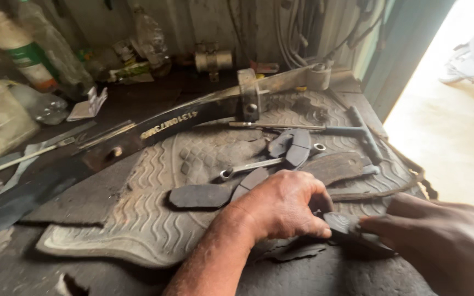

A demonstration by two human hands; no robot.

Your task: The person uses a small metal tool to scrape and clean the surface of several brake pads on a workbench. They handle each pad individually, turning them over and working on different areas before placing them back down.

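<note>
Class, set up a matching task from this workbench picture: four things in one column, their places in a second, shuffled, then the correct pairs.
Things
1. ring spanner
2. T-handle wrench
3. white bottle with green label
4. dark flat pad

Places
A. far left, at the back of the bench
B. between the left hand and right hand
C. mat centre, beside curved dark pads
D. right side of the mat, handle by the edge

Pairs: 1-C, 2-D, 3-A, 4-B

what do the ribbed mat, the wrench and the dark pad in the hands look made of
Ribbed mat: likely rubber, dull grey, moulded wavy ridges, dusty.
Wrench: metal, bright silvery sheen.
Dark pad, gripped by left hand and right hand: matte black, possibly friction material or rubber; unclear.
</note>
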